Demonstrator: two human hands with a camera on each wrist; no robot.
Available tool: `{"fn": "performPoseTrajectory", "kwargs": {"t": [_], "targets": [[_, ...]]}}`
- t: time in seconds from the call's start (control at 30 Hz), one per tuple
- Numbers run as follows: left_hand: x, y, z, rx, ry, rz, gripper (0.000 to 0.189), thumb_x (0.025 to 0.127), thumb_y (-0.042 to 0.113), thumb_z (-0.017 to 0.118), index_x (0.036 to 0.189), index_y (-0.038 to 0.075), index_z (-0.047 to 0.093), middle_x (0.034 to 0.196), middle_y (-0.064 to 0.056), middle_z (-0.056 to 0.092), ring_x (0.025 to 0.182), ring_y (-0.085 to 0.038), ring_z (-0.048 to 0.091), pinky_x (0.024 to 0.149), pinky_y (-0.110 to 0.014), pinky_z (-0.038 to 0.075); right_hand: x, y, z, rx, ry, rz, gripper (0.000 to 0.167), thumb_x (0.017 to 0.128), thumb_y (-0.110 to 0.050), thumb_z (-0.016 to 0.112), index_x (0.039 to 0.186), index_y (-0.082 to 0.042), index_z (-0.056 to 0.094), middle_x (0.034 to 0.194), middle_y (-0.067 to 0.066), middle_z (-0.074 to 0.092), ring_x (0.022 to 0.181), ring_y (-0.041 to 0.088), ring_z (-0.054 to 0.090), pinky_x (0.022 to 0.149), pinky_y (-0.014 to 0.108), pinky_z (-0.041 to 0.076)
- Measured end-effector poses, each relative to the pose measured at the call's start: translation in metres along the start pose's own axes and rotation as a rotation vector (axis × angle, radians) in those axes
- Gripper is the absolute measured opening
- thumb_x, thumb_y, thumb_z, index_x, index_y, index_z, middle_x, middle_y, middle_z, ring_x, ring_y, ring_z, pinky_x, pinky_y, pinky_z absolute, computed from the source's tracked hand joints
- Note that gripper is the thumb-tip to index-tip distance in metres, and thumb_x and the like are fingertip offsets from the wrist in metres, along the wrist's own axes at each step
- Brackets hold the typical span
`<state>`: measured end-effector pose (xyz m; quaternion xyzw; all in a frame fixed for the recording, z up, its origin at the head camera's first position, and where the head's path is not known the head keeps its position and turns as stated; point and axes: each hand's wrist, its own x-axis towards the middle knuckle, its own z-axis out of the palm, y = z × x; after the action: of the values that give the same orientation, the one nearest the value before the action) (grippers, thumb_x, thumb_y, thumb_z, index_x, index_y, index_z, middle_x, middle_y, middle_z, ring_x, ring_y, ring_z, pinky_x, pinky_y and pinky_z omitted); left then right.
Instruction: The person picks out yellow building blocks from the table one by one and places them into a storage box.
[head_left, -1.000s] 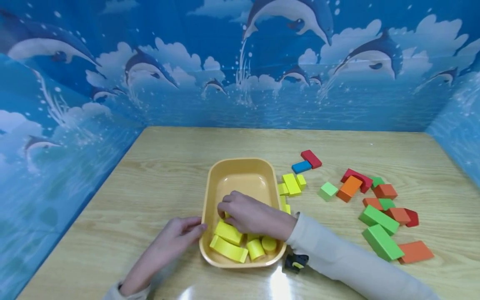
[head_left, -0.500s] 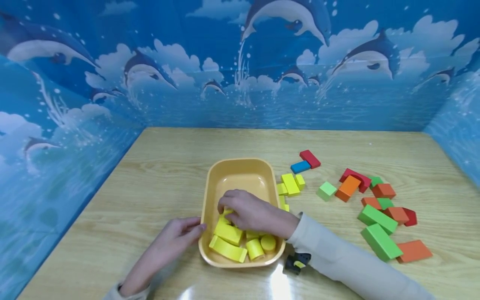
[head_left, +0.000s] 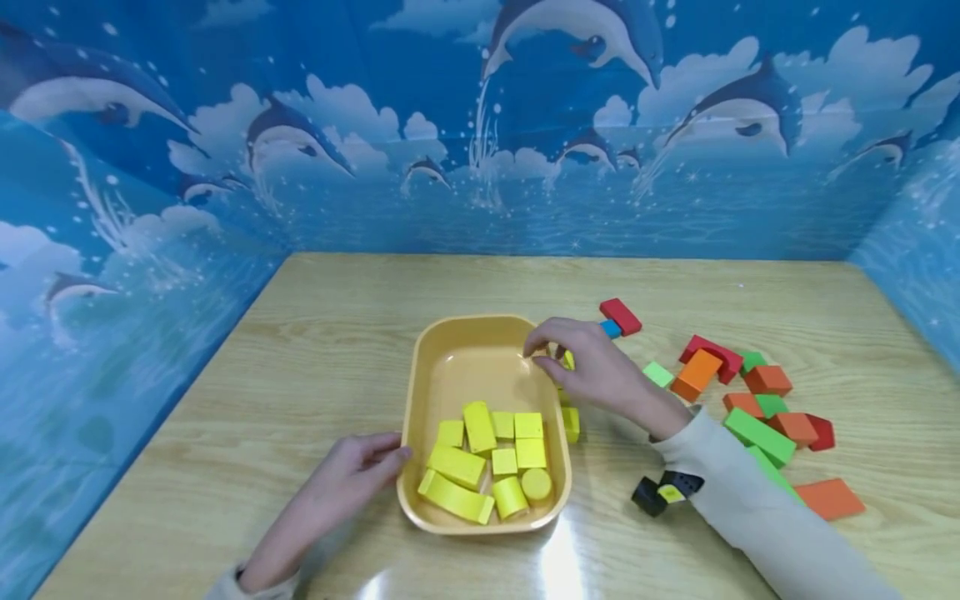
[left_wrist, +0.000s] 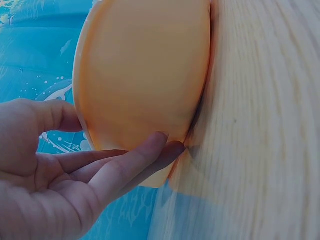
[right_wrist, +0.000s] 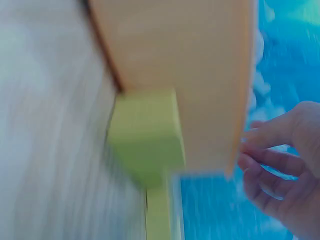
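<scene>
In the head view, a yellow-tan plastic bin stands on the table with several yellow blocks in its near half, among them cuboids, cylinders and a curved piece. My left hand rests at the bin's left side; in the left wrist view its fingers lie fairly straight along the outer wall, thumb up by the rim. My right hand is over the bin's right rim, loosely bent and holding nothing that shows. Yellow blocks stand just outside that right wall, partly hidden by this hand.
Right of the bin lie a red block, a partly covered blue block and a light green cube. Farther right are several green, orange and red blocks. A dolphin-printed backdrop borders the wooden table.
My right hand has lifted out of the yellow blocks in the bin and moved right and away to the right rim. Yellow blocks it covered now show. My left hand has stayed put.
</scene>
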<state>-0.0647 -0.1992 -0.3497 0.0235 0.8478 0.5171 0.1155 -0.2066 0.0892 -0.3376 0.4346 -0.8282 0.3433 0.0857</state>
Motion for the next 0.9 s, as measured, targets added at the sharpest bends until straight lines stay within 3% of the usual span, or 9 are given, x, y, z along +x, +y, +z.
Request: {"fn": "performPoseTrajectory", "kwargs": {"t": [0.13,0.3,0.57,0.67,0.9], "targets": [[-0.002,-0.002,0.0,0.004,-0.007,0.021,0.04,0.097,0.011,0.055,0.124,-0.018,0.052,0.12,-0.032,0.059,0.104,-0.033,0.065,0.082,-0.031,0.058,-0.013,0.02,-0.015,-0.09,-0.036,0.151,0.019,0.085,0.0,0.07,0.103,-0.005,0.068,0.103,0.007,0.068,0.091,0.026,0.062,0.073,0.038,0.058],[-0.004,-0.004,0.001,0.01,-0.002,0.019,0.04,0.097,0.012,0.055,0.124,-0.017,0.052,0.12,-0.032,0.059,0.103,-0.033,0.065,0.081,-0.029,0.058,-0.021,0.033,-0.025,-0.13,-0.071,0.228,0.023,0.083,0.0,0.072,0.106,-0.003,0.067,0.104,0.012,0.067,0.091,0.03,0.064,0.078,0.045,0.058],[-0.006,-0.004,0.004,0.002,0.023,-0.033,0.041,0.097,0.013,0.055,0.126,-0.016,0.052,0.123,-0.032,0.058,0.105,-0.033,0.065,0.082,-0.03,0.058,-0.021,0.03,-0.024,-0.15,-0.308,0.363,0.034,0.08,-0.001,0.076,0.112,-0.003,0.066,0.112,0.012,0.066,0.103,0.031,0.059,0.088,0.048,0.054],[-0.004,-0.003,0.004,0.019,0.022,-0.036,0.041,0.097,0.013,0.055,0.127,-0.015,0.052,0.123,-0.031,0.058,0.105,-0.032,0.065,0.083,-0.03,0.058,-0.02,0.028,-0.024,-0.137,-0.337,0.392,0.037,0.08,-0.001,0.076,0.115,-0.004,0.066,0.115,0.012,0.065,0.105,0.031,0.058,0.09,0.049,0.054],[0.0,0.002,0.002,0.01,0.019,0.012,0.039,0.097,0.01,0.053,0.126,-0.017,0.051,0.123,-0.032,0.057,0.105,-0.034,0.065,0.083,-0.03,0.058,-0.014,0.028,-0.031,-0.143,-0.317,0.394,0.039,0.079,0.004,0.074,0.116,-0.003,0.065,0.116,0.014,0.064,0.108,0.034,0.057,0.091,0.051,0.053]]}}
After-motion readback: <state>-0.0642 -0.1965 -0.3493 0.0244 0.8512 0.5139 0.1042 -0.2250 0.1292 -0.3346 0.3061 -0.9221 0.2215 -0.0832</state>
